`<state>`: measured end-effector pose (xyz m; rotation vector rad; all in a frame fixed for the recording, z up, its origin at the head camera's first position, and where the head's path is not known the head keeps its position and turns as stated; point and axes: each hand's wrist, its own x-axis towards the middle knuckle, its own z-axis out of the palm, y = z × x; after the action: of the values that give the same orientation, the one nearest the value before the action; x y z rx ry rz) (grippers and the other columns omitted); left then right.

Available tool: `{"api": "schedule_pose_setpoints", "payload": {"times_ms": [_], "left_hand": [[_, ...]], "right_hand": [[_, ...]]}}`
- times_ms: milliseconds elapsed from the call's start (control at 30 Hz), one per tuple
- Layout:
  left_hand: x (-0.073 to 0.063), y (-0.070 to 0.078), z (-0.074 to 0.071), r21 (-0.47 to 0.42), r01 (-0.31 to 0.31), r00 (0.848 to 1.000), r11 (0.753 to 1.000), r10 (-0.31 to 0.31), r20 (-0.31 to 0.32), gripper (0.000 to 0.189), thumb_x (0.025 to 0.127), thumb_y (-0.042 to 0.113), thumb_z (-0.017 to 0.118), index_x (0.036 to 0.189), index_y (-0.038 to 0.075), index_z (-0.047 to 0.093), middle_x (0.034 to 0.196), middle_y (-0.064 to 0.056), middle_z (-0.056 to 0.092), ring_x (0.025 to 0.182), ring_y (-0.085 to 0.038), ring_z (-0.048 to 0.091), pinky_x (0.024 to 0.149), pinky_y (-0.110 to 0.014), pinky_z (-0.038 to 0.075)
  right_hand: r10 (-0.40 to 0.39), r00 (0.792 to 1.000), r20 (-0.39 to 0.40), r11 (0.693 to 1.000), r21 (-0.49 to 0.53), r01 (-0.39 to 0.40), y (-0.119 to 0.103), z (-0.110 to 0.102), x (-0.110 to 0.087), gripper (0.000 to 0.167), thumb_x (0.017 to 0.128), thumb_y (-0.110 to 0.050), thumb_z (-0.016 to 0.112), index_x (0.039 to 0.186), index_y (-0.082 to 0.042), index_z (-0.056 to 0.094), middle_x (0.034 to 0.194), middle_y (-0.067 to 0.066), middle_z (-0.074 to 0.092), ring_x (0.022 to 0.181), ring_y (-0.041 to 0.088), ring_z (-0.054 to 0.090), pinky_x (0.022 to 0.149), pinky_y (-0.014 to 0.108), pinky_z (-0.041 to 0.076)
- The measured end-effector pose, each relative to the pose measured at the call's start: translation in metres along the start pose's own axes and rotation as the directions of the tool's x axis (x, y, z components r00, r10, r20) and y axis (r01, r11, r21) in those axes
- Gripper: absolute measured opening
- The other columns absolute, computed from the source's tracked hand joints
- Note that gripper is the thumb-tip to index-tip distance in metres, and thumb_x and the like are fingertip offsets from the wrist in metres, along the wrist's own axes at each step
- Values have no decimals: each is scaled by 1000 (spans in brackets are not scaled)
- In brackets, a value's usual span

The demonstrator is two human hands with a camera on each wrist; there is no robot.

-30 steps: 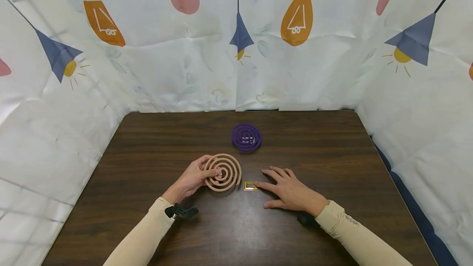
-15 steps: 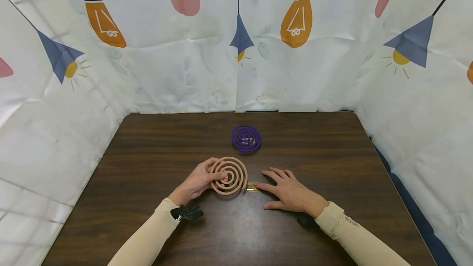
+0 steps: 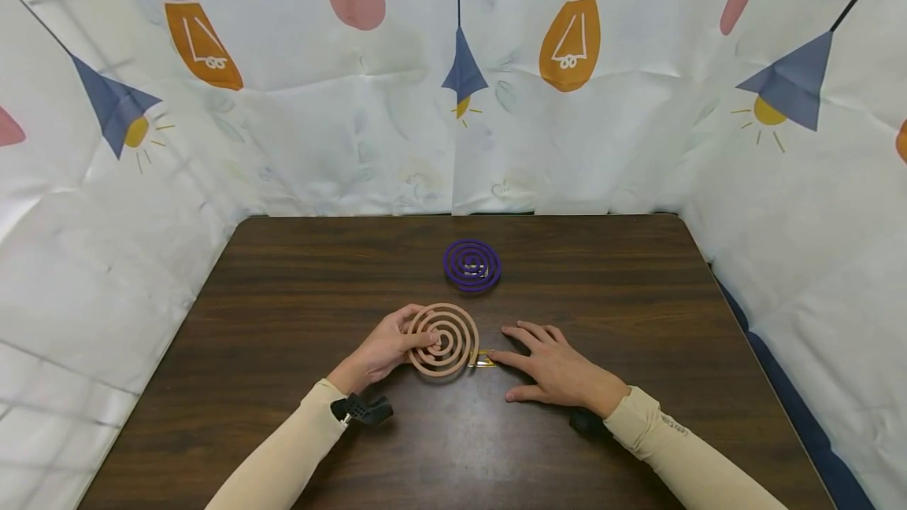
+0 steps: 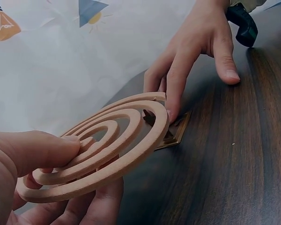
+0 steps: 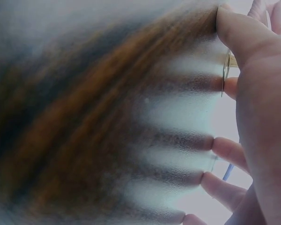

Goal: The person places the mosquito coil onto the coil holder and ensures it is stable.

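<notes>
Head view is showing the left hand (image 3: 386, 349) pinching the tan coil (image 4: 131, 160) at the gold stand's (image 3: 485, 359) left side while the right hand (image 3: 560, 368), spread wide, is touching it, so keeping both steady seems best.

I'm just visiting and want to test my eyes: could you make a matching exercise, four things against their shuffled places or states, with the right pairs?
Things
1. Tan coil
2. Purple coil
3. Small gold frame
4. Right hand

Places or states
A. Fingers spread
B. Gripped by the left hand
C. Under an index fingertip
D. Nearest the far edge of the table

Pairs: 1-B, 2-D, 3-C, 4-A
</notes>
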<state>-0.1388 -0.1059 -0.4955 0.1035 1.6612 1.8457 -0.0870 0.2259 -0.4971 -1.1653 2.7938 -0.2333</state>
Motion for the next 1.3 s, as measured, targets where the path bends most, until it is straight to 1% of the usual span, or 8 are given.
{"api": "schedule_pose_setpoints", "payload": {"times_ms": [267, 500, 733, 1100, 1300], "left_hand": [[2, -1, 5, -2, 2, 1000, 1000, -2, 6, 57, 99, 6, 68, 146, -1, 38, 99, -2, 74, 85, -13, 76, 72, -30, 65], [4, -3, 8, -1, 0, 1000, 1000, 0, 19, 58, 98, 7, 70, 146, -1, 39, 101, -2, 74, 86, -13, 75, 72, -29, 64], [5, -5, 11, 0, 9, 1000, 1000, -9, 18, 60, 98, 9, 71, 147, -1, 39, 106, -4, 74, 88, -13, 75, 72, -29, 64], [8, -8, 17, 0, 16, 1000, 1000, -16, 24, 58, 98, 9, 71, 145, 0, 40, 99, -1, 74, 85, -13, 75, 71, -29, 64], [10, -8, 19, -7, 21, 999, 1000, -21, 29, 56, 97, 8, 71, 144, 0, 41, 100, -1, 73, 85, -13, 74, 71, -29, 63]], "right_hand": [[-7, 1000, -11, 1000, -11, 7, 1, 1, 0, 68, 96, -69, 54, 156, -39, 44, 165, 10, 39, 152, 39, 38, 110, 64, 41], [-12, 1000, -23, 1000, -12, 12, 1, 2, 0, 68, 96, -69, 55, 156, -39, 45, 164, 11, 41, 152, 39, 38, 110, 63, 41], [-14, 1000, -13, 1000, 5, 14, 2, 2, 0, 68, 96, -69, 54, 156, -39, 44, 164, 11, 39, 152, 39, 37, 111, 64, 41], [1, 1000, 10, 1000, 24, -1, 2, 1, 0, 69, 96, -69, 54, 156, -40, 43, 165, 11, 38, 154, 39, 35, 111, 66, 39], [15, 1000, 25, 999, 45, -16, 3, 1, 0, 70, 95, -70, 54, 157, -40, 43, 167, 10, 36, 154, 39, 33, 113, 66, 38]]}}
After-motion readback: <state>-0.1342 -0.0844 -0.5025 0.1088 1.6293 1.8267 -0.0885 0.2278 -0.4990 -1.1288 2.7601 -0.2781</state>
